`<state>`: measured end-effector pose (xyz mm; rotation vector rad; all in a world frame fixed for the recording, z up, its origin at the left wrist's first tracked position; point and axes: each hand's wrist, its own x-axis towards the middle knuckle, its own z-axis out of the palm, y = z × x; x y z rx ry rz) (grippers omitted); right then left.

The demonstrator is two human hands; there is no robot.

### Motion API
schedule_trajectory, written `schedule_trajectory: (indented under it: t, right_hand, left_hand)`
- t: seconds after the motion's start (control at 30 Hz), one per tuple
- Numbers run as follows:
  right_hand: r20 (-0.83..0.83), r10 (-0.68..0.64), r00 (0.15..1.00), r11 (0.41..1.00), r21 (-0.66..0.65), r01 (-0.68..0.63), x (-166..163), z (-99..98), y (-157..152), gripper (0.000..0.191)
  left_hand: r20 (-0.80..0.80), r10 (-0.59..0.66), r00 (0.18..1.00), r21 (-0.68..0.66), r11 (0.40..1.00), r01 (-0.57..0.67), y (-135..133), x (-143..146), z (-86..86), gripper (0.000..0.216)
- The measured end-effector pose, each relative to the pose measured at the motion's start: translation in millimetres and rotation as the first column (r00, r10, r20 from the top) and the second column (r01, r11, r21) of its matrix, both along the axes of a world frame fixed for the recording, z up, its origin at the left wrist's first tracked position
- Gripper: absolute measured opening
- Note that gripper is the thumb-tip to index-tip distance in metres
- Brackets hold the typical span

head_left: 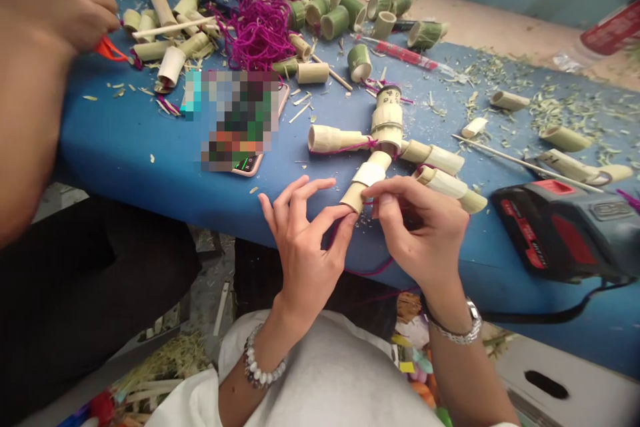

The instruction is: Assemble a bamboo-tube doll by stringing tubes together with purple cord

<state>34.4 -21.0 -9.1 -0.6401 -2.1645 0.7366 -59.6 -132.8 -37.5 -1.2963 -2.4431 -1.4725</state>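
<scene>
A jointed bamboo figure (387,121) lies on the blue table, its tube limbs tied with purple string and dark marks on its head piece. My left hand (310,240) pinches the lower end of one limb's bamboo tube (353,196) between thumb and index finger, the other fingers spread. On the opposite side of that tube, my right hand (423,230) is closed in a pinch on the purple string (369,201). More string hangs below, over the table edge. Another limb (443,183) of the figure lies just beyond my right knuckles. My right fingertips partly hide the string.
A cordless power tool (565,230) lies at right, a phone (247,163) at left. Green bamboo pieces (335,22), a tangle of purple string (260,30) and a hammer (157,0) lie farther back. Another person's hand (60,0) holds something orange at upper left. Shavings (565,100) litter the table.
</scene>
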Motion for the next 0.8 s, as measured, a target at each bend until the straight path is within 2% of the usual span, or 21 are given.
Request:
schedule_trajectory:
  t: [0.33,0.53,0.8]
  right_hand:
    - [-0.003,0.015,1.000,1.000,-0.025,-0.015,0,0.6,1,0.019]
    - [-0.012,0.022,1.000,0.999,-0.027,-0.022,1,2.3,1,0.018]
    - [-0.015,0.047,0.999,0.997,-0.067,-0.048,0,1.6,2,0.016]
  left_hand:
    - [0.055,0.044,0.998,0.032,0.998,-0.046,2,3,2.3,0.006]
    - [0.113,0.091,0.989,0.014,0.996,-0.094,8,8,6.5,0.010]
    - [0.133,0.086,0.987,-0.020,0.996,-0.084,7,7,9.9,0.006]
